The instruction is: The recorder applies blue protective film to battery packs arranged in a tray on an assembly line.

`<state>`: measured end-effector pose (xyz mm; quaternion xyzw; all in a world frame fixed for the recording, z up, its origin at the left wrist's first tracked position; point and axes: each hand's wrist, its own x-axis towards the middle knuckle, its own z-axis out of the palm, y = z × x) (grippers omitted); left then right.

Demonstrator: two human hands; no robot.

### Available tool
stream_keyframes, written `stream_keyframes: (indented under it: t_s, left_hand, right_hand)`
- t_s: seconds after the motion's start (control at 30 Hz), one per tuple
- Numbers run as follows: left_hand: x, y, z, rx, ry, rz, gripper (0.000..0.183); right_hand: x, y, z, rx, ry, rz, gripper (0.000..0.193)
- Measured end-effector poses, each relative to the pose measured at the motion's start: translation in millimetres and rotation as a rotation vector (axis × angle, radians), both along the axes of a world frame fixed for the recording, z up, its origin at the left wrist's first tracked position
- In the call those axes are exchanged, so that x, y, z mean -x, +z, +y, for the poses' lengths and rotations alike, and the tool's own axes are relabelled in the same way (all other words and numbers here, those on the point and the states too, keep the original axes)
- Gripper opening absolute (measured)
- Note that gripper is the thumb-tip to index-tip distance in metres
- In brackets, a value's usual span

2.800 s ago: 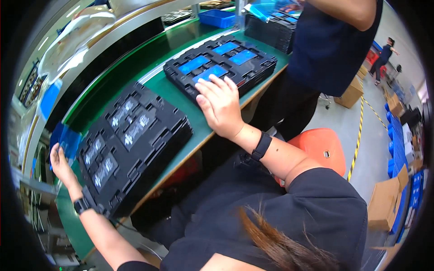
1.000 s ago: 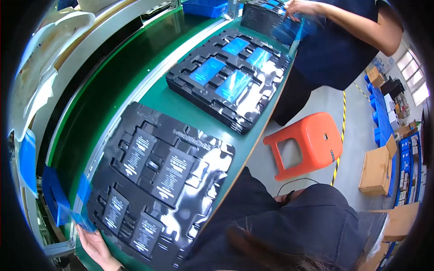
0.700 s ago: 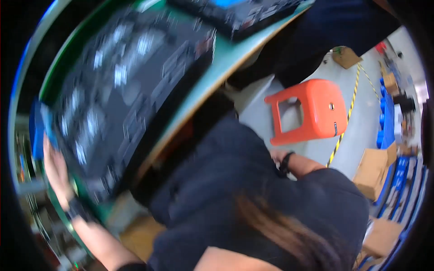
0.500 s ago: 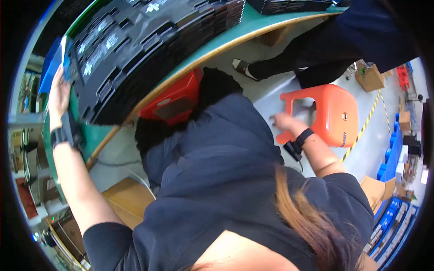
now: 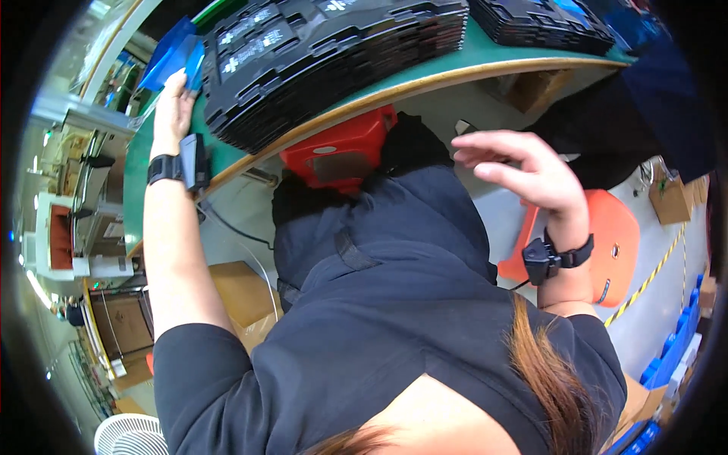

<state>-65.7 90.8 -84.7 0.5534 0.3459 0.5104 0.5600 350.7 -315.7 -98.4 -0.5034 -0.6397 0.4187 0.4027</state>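
Film [image 5: 196,64] touches the left hand [image 5: 174,112], its grip unclear; right hand [image 5: 535,173] open, empty; visible cells [image 5: 254,50] in the near tray [image 5: 297,47] uncovered.

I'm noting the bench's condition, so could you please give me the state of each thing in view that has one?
Thin blue plastic film: held in the left hand
Left hand: fingers closed
Right hand: raised, open, holding nothing
Nearer stack of black plastic trays: standing on the green tabletop
Orange plastic stool: upright, nobody seated
Black wrist straps: fastened around both wrists
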Motion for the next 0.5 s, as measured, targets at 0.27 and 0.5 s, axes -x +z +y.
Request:
stream_keyframes:
  t_s: [0.27,0.5]
  left_hand:
    - [-24.1,4.2,-28.7,0.022,0.057,-0.162,0.035]
    - [-40.7,-2.5,-39.1,0.023,0.149,-0.161,0.033]
  right_hand:
    - [8.2,75.9,83.4,-0.765,-0.382,0.168,0.023]
    - [-11.0,18.8,168.5,-0.752,-0.692,-0.463,0.037]
